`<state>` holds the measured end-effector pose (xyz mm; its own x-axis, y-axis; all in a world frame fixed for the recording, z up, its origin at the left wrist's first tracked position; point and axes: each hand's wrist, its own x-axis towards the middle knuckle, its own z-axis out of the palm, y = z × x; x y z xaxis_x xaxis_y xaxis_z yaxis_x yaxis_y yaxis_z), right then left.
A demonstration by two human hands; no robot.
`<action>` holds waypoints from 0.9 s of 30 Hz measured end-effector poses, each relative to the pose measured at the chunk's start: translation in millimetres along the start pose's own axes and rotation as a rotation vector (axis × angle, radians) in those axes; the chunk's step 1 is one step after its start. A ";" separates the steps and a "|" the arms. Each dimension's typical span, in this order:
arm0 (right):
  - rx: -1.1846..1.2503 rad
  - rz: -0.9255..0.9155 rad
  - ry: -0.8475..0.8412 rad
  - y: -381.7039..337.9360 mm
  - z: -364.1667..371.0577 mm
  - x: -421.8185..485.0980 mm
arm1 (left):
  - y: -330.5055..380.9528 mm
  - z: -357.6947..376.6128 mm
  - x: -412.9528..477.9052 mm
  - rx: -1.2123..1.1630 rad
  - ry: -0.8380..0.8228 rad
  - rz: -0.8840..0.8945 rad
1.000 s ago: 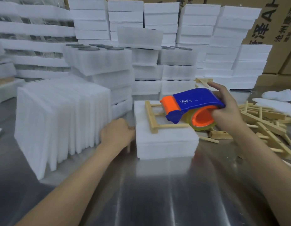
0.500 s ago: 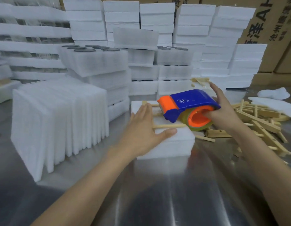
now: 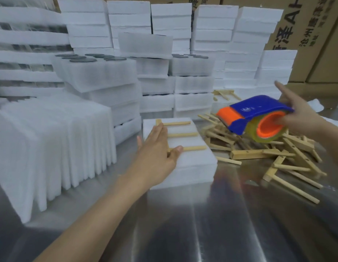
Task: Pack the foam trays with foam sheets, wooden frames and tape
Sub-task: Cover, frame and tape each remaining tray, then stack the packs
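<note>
A white foam tray bundle (image 3: 190, 167) lies on the metal table with a comb-shaped wooden frame (image 3: 180, 134) flat on top. My left hand (image 3: 156, 154) rests flat on the frame's left side, fingers spread, pressing it onto the foam. My right hand (image 3: 298, 118) holds a blue and orange tape dispenser (image 3: 253, 114) with a roll of clear tape, lifted in the air to the right of the tray, above the pile of wooden frames.
Loose wooden frames (image 3: 268, 152) are heaped right of the tray. A row of upright foam sheets (image 3: 51, 148) stands at the left. Stacked foam trays (image 3: 156, 72) and cardboard boxes (image 3: 304, 35) fill the back. The steel table (image 3: 202, 224) stretches toward me.
My left hand came from the tray's left edge onto the wooden frame. The tape dispenser moved right, off the tray and over the frame pile.
</note>
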<state>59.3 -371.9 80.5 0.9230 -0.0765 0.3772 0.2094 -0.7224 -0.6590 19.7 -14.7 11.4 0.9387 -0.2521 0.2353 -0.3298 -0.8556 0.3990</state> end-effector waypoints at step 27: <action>-0.085 -0.324 0.170 15.1 17.0 -17.8 | 85.3 30.0 111.2 -0.054 -0.212 -0.039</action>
<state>51.5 -369.8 52.7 0.7449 0.0580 0.6647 0.4482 -0.7815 -0.4341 99.0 -129.2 45.0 0.9492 -0.3134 0.0292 -0.2922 -0.8425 0.4525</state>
